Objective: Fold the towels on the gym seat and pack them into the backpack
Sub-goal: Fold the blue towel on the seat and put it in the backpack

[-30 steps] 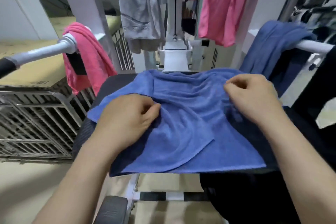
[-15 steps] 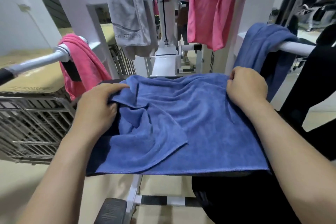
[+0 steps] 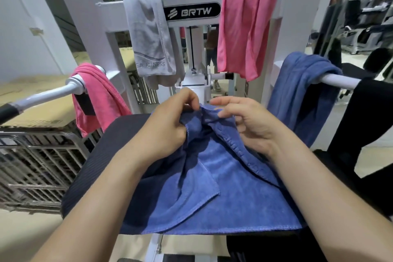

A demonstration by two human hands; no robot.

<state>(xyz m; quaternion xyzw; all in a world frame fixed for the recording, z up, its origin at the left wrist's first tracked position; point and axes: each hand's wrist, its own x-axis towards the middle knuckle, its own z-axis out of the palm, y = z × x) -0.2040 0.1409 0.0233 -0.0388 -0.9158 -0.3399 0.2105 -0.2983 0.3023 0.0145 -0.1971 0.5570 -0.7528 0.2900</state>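
A person's left grip (image 3: 170,122) and right grip (image 3: 244,125) meet over the far middle of a black padded bench (image 3: 95,155) on a white gym machine (image 3: 91,27). Between them they hold up the bunched far edge of a blue towel (image 3: 223,204). The left grip is closed, its curled fingers pinching a fold of the cloth. The right grip has the hem running under its palm and its thumb and forefinger closing on the same ridge of fabric.

The rest of the blue towel lies rumpled across the bench. One loose corner is turned over at the middle, and the near hem lies straight along the bench's near edge.

Four more towels hang on the machine. A pink towel (image 3: 95,95) is draped over the left handle bar (image 3: 49,93). A grey towel (image 3: 148,38) printed with lettering hangs from the far crossbar, left of the black BRTW plate (image 3: 192,11), and a second pink towel (image 3: 244,27) hangs to the plate's right. A darker blue towel (image 3: 302,95) is slung over the right handle bar (image 3: 338,81).

A metal wire cage (image 3: 32,166) stands at left beneath flattened cardboard (image 3: 32,95). Something black (image 3: 372,134) fills the right edge; what it is cannot be told.
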